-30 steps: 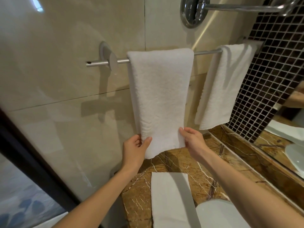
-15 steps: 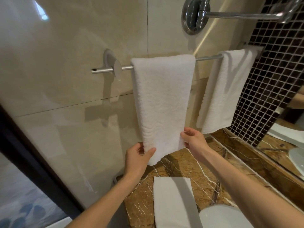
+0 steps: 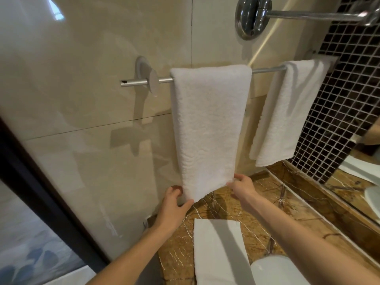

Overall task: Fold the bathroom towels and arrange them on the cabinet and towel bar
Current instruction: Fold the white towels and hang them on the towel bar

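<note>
A folded white towel (image 3: 207,124) hangs over the metal towel bar (image 3: 139,82) on the beige tiled wall. My left hand (image 3: 174,204) pinches its lower left corner. My right hand (image 3: 241,187) pinches its lower right corner. A second white towel (image 3: 287,112) hangs on the same bar further right, untouched. A third folded white towel (image 3: 218,249) lies flat on the brown marble cabinet top (image 3: 267,204) below my hands.
A chrome wall fitting with a rod (image 3: 250,15) juts out above the bar. A dark mosaic wall (image 3: 345,99) and a mirror (image 3: 368,161) stand at the right. A white basin rim (image 3: 273,270) sits at the bottom right. A dark door frame (image 3: 41,188) runs down the left.
Both hands have slid down to the hanging towel's bottom corners. The view has tilted up a little, so the bar and towels sit lower in the frame.
</note>
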Demonstrator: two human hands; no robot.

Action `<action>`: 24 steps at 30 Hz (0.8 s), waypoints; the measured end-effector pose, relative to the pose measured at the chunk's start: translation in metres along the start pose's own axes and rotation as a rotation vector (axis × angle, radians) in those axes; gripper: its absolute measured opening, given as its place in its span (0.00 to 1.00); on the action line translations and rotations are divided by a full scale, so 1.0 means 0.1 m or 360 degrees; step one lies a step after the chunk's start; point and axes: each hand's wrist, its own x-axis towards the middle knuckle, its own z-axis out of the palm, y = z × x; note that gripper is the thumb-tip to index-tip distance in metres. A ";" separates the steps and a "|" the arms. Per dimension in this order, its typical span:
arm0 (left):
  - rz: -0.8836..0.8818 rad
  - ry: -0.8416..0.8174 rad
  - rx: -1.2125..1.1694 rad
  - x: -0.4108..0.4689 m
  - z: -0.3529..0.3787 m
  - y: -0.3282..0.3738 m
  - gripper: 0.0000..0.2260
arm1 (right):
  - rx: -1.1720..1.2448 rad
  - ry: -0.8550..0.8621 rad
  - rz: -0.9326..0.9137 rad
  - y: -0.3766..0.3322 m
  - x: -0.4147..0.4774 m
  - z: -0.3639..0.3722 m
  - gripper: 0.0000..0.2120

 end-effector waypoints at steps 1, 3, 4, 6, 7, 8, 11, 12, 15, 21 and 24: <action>0.0060 -0.0007 0.0091 0.00 0.00 -0.03 0.12 | -0.0005 0.0016 0.0044 0.02 -0.04 0.03 0.26; 0.0146 -0.0060 0.0130 0.02 0.00 -0.08 0.11 | -0.0044 0.0156 0.0002 0.02 -0.19 0.09 0.27; 0.0153 -0.0105 0.0133 0.03 0.01 -0.10 0.11 | -0.0079 0.0288 -0.0116 -0.01 -0.28 0.11 0.28; 0.0150 -0.0171 0.0184 0.08 0.02 -0.13 0.11 | -0.0134 0.0480 -0.0526 -0.16 -0.51 0.16 0.29; 0.0137 -0.0185 0.0212 0.11 0.02 -0.14 0.12 | -0.0121 0.0504 -0.0755 -0.28 -0.64 0.18 0.28; 0.0115 -0.0183 0.0225 0.13 0.02 -0.13 0.13 | -0.0090 0.0495 -0.0964 -0.43 -0.77 0.19 0.28; 0.0058 -0.0170 0.0242 0.18 0.04 -0.15 0.18 | -0.0020 0.0433 -0.1528 -0.94 -1.14 0.16 0.26; 0.0052 -0.0159 0.0209 0.19 0.04 -0.17 0.19 | -0.0039 0.0432 -0.1706 -1.13 -1.24 0.14 0.25; -0.0018 -0.0040 -0.0041 0.19 0.09 -0.20 0.21 | -0.0368 0.0536 -0.2172 -1.68 -1.42 0.07 0.22; -0.0120 -0.0001 -0.0470 0.30 0.24 -0.18 0.33 | -0.1388 0.0308 -0.2235 -2.50 -1.31 0.16 0.13; -0.0183 0.0090 -0.0543 0.37 0.33 -0.14 0.26 | -0.1542 0.0073 -0.2100 -2.55 -1.20 0.25 0.15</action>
